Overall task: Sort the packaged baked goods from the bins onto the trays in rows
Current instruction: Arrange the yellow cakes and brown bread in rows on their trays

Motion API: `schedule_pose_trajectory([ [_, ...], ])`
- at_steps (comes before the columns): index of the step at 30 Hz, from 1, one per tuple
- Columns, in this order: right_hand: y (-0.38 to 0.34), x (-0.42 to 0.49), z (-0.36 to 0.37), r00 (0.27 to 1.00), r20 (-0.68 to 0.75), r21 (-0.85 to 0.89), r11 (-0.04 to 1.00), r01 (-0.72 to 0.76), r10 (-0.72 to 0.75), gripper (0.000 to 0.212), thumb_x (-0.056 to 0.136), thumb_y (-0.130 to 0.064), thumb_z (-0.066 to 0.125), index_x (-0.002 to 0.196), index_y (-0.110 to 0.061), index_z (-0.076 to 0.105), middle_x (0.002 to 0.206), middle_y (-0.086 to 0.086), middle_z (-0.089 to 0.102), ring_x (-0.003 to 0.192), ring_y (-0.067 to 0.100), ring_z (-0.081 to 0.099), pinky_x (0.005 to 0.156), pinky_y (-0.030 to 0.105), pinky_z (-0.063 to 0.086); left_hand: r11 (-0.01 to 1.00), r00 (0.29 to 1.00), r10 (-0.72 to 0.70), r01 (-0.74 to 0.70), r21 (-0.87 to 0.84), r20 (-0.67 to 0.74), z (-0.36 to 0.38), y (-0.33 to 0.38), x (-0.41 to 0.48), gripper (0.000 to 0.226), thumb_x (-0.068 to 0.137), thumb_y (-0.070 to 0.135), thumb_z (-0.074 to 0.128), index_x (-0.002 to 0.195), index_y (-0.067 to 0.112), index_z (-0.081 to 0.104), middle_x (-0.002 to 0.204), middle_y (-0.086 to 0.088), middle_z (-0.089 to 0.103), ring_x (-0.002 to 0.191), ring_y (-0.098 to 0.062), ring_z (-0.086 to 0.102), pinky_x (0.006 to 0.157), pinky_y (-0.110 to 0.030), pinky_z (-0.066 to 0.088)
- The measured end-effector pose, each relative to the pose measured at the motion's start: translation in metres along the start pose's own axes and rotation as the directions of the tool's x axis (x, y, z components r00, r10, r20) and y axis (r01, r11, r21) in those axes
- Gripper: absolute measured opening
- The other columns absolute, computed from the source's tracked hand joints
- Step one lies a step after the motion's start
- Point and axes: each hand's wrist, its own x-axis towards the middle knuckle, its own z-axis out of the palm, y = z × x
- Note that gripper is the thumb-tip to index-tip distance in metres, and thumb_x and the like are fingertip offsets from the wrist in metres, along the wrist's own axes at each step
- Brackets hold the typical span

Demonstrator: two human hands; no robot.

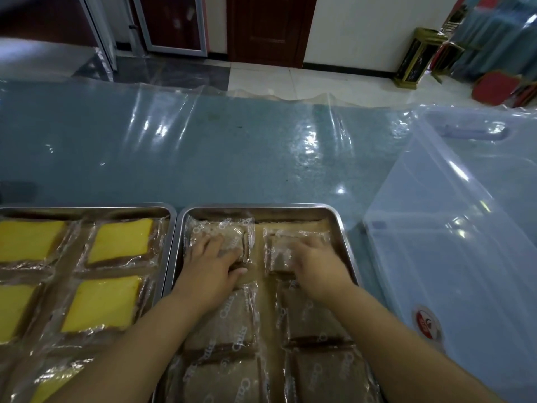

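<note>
On the right steel tray (340, 225) lie several clear-wrapped brown cake slices in two columns. My left hand (209, 266) lies on the far-left brown package (232, 234), fingers on top and thumb tucked at its near edge. At the far right of the same tray, my right hand (316, 264) holds another brown package (280, 248) the same way; this hand is blurred. More brown packages (229, 318) fill the tray nearer to me, partly hidden by my forearms. The left steel tray (171, 216) holds wrapped yellow cake slices (119, 241) in rows.
A big translucent plastic bin (453, 228) stands to the right of the trays. The table (203, 146) is blue-green under a wrinkled clear plastic sheet. Beyond its far edge are a tiled floor, doors, a gold-black stand (412, 59) and red chairs.
</note>
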Motion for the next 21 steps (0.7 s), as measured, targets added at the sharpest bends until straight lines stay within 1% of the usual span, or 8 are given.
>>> schedule_pose_trajectory([
  [2,-0.004,-0.004,0.018,0.995,0.103,-0.063,0.998,0.012,-0.006,0.043,0.094,-0.042,0.045,0.136,-0.035,0.038,0.153,0.002,0.022,0.139,0.032,0.02,0.109,0.051,0.028,1.0,1.0,-0.005,0.005,0.002,0.011,0.002,0.001,0.0,0.052,0.09,0.058,0.035,0.138,0.038,0.036,0.156,-0.003,0.013,0.141,-0.029,-0.003,0.115,-0.049,0.005],
  [3,-0.002,-0.004,0.023,0.992,0.125,-0.081,0.997,0.014,-0.004,0.046,0.095,-0.047,0.041,0.139,-0.036,0.033,0.156,0.001,0.014,0.143,0.033,0.009,0.111,0.053,0.02,1.0,1.0,-0.005,0.005,-0.004,0.016,0.003,0.001,0.0,0.053,0.09,0.059,0.035,0.139,0.038,0.035,0.156,-0.003,0.012,0.141,-0.029,-0.005,0.115,-0.049,0.004],
  [5,0.005,-0.001,0.024,0.994,0.107,-0.075,0.997,0.004,0.004,0.048,0.094,-0.051,0.037,0.14,-0.037,0.029,0.158,-0.002,0.007,0.144,0.031,0.0,0.113,0.052,0.014,1.0,1.0,-0.006,0.006,-0.025,0.021,0.003,0.001,0.0,0.054,0.089,0.059,0.035,0.139,0.038,0.035,0.156,-0.002,0.011,0.142,-0.028,-0.006,0.115,-0.049,0.004],
  [8,0.017,0.009,0.017,0.998,0.057,-0.021,1.0,-0.011,0.012,0.044,0.095,-0.05,0.037,0.137,-0.038,0.036,0.157,-0.005,0.013,0.144,0.026,0.005,0.113,0.049,0.018,0.999,1.0,-0.002,0.003,-0.048,0.023,0.001,-0.001,0.003,0.052,0.089,0.058,0.038,0.137,0.038,0.038,0.156,0.001,0.013,0.142,-0.026,-0.005,0.115,-0.049,0.006],
  [12,0.022,0.022,0.009,0.999,0.035,0.016,1.0,-0.002,0.001,0.039,0.095,-0.046,0.042,0.133,-0.036,0.044,0.154,-0.005,0.022,0.143,0.024,0.014,0.113,0.044,0.022,0.996,1.0,-0.001,0.002,-0.085,0.014,-0.003,0.0,0.007,0.05,0.089,0.056,0.043,0.135,0.036,0.043,0.154,0.001,0.018,0.141,-0.025,-0.001,0.115,-0.048,0.007],
  [17,0.017,0.019,0.004,0.999,0.042,0.022,1.0,0.008,-0.009,0.043,0.094,-0.044,0.045,0.135,-0.031,0.043,0.153,-0.001,0.024,0.142,0.024,0.015,0.114,0.045,0.023,0.99,1.0,0.006,-0.004,-0.138,0.015,-0.014,0.002,0.001,0.046,0.091,0.048,0.048,0.133,0.032,0.047,0.153,-0.002,0.023,0.141,-0.022,0.006,0.115,-0.039,0.01],
  [19,0.014,0.011,0.001,1.0,0.003,0.034,0.999,0.021,-0.021,0.045,0.094,-0.042,0.047,0.137,-0.028,0.042,0.153,0.001,0.025,0.142,0.024,0.016,0.114,0.046,0.024,0.987,1.0,0.005,-0.008,-0.163,-0.016,-0.02,0.005,-0.006,0.043,0.091,0.044,0.05,0.132,0.031,0.049,0.151,-0.004,0.027,0.141,-0.021,0.011,0.114,-0.036,0.011],
  [21,0.012,-0.003,-0.001,0.998,-0.049,0.068,0.997,0.033,-0.03,0.046,0.093,-0.038,0.051,0.136,-0.026,0.043,0.15,0.002,0.03,0.14,0.023,0.021,0.111,0.045,0.028,0.985,0.999,0.006,-0.012,-0.174,-0.033,-0.025,0.009,-0.017,0.043,0.091,0.041,0.051,0.133,0.028,0.05,0.148,-0.004,0.031,0.139,-0.021,0.015,0.113,-0.034,0.013],
])
